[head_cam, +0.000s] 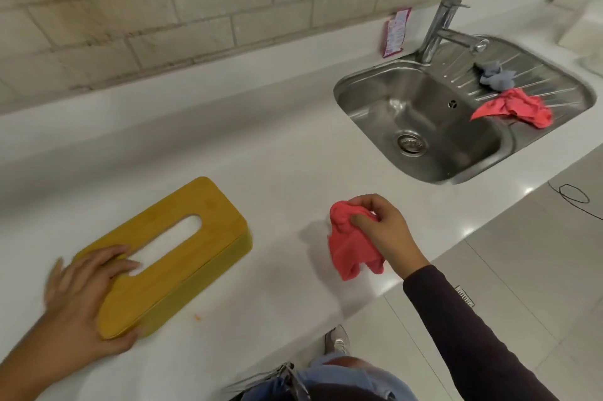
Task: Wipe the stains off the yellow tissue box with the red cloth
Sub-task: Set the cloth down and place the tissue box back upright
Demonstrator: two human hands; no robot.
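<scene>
White counter [277, 146] fills the view, steel sink [421, 120] set into it far right. Now the yellow tissue box [182, 257]: it's lying flat on the counter, front left, slot up, well apart from the sink. It looks a stiff, hard-lidded thing, probably light, and on this glossy top I'd expect it to skate under a firm wipe, so it wants pinning at one end while the other end gets rubbed.

And that's the setup. The left hand [81, 296] lies on the box's near end, fingers straight and spread across the lid, reaching the slot. It's blurred, so I can't say whether the thumb hooks the end.

The right hand [388, 231] hovers over the counter right of the box, thumb and fingers pinching the bunched top of the red cloth [352, 250], which hangs limp below. It's soft and floppy, so better balled into the palm before pressing.

A second red rag [515, 107] and a grey rag [496, 76] lie on the sink's drainer. I can't make out any stains on the lid from here.
</scene>
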